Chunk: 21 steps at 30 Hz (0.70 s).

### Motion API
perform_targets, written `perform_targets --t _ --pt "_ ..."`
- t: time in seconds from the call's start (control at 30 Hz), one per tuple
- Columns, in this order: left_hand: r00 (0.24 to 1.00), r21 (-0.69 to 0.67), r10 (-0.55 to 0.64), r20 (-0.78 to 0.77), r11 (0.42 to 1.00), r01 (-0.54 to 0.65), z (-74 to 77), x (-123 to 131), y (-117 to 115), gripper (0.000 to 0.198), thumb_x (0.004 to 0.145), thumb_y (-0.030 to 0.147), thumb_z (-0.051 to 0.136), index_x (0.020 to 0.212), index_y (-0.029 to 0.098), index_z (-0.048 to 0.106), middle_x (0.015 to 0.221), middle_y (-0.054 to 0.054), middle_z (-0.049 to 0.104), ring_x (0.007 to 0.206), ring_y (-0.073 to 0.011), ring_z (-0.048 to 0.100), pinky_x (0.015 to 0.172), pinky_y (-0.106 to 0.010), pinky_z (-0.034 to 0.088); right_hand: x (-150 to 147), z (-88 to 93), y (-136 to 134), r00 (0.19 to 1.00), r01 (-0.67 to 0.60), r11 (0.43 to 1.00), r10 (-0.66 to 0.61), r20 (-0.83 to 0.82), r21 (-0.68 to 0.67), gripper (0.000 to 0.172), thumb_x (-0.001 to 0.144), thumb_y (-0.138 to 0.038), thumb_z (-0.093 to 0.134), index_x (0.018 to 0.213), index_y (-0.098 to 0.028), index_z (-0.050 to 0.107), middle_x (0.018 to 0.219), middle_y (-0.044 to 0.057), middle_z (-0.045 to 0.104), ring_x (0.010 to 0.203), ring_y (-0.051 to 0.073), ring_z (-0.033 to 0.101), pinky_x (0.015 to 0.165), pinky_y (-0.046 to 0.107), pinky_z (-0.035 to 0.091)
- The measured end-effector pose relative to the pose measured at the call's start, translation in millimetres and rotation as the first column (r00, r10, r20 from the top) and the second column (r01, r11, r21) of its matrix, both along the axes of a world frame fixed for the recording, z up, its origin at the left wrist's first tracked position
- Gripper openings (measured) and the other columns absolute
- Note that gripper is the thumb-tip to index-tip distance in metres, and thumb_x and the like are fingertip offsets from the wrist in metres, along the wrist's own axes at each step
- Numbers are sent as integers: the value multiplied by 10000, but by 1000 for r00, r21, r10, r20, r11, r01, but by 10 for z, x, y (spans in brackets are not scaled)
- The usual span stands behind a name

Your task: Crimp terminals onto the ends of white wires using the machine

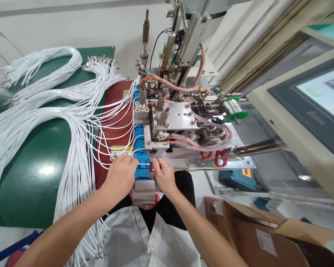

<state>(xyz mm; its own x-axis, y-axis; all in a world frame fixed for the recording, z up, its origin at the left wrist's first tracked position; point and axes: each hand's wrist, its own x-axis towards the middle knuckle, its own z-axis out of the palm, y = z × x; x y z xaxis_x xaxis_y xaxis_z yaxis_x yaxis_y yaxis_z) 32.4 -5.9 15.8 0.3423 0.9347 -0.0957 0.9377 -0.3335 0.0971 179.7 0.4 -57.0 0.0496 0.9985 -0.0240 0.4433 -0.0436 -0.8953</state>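
My left hand [123, 171] is closed on a white cable [143, 164] that lies across a blue fixture block [142, 173] on the machine's front track. At the cable's other end, my right hand [163, 172] is pinched by the block's right edge, with a red light glowing at its fingertips. What those fingers hold is hidden. Several more white cables [119, 122] run from the left into the row of blue blocks behind my hands. A grey metal chute [143, 189] sits just below the track.
Bundles of white cables [41, 115] cover much of the green table [30, 193] at left. The machine's metal plate [175, 116] and air hoses [211, 124] stand ahead. A solder wire spool [233, 109], a screen [323, 89] and cardboard boxes [256, 231] are to the right.
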Motion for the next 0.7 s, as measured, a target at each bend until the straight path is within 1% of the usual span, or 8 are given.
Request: perform_targets --t 0.07,0.13,0.2,0.33,0.53,0.63,0.7 --pt "999 27 -38 17 999 38 -14 -15 0 213 827 91 413 870 146 614 809 -75 605 817 -220 519 755 -348 426 22 3 -9 998 47 999 -47 -33 -4 344 856 -380 350 562 -202 362 505 -53 377 499 110 391 509 224 303" --pt "998 49 -66 23 997 65 -27 -28 3 208 822 82 421 863 139 616 797 -80 600 804 -219 506 756 -348 425 42 -3 -18 993 100 995 -100 -65 7 343 865 -388 334 592 -195 408 529 -47 396 520 114 399 530 229 314" --pt "996 72 -90 19 994 88 -33 -34 7 202 817 76 426 856 130 616 787 -84 592 785 -219 496 745 -349 427 57 -15 -26 987 127 992 -125 -99 15 345 865 -401 339 606 -190 427 539 -45 402 527 114 398 539 232 317" --pt "992 97 -125 -5 987 125 -25 -35 13 198 799 57 437 852 120 616 786 -90 586 766 -225 485 720 -356 433 78 -21 -39 979 129 991 -125 -160 18 352 855 -414 375 586 -189 408 523 -51 378 513 106 375 521 228 309" --pt "989 148 -134 58 981 124 -23 -51 12 211 824 75 425 857 122 628 783 -88 596 777 -217 497 716 -349 437 141 74 -45 948 139 989 -116 -295 57 347 860 -403 387 608 -180 471 529 -35 447 513 107 428 526 226 346" --pt "986 198 -143 90 972 122 -55 -78 43 206 829 90 432 862 113 634 782 -91 611 781 -215 510 727 -349 443 183 122 -58 935 124 989 -88 -344 85 350 861 -403 389 604 -181 476 522 -31 464 506 110 442 521 229 357" --pt "982 249 -149 120 962 115 -104 -104 88 215 836 100 426 910 105 627 834 -101 626 807 -217 519 741 -351 448 206 139 -72 929 122 987 -78 -363 101 354 863 -400 388 597 -182 475 527 -27 465 513 111 446 525 232 361"
